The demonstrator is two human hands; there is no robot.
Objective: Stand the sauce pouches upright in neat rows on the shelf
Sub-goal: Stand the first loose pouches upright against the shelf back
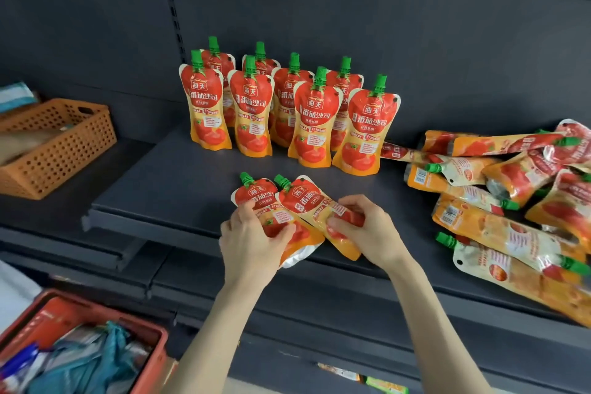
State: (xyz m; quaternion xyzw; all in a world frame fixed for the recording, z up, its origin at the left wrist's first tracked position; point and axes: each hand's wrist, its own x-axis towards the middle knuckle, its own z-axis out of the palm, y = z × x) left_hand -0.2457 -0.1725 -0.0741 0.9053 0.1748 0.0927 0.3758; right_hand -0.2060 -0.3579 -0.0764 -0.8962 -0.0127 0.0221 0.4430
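You have one sauce pouch in each hand at the front edge of the shelf (pixel 179 169). Your left hand (pixel 252 243) wraps its fingers around the lower body of the left pouch (pixel 256 198), and your right hand (pixel 367 230) pinches the base of the right pouch (pixel 307 198). Both lean back with their green caps toward the standing pouches (pixel 287 105), eight of them in two staggered rows at the back. The two you hold overlap and touch, so one may drag the other over as you part them. The left pouch's bottom looks crumpled under your palm; set down that way it will likely tip. Reaching in could also knock the front row over like dominoes. The loose pile (pixel 511 195) at the right lies near the edge and could slide off
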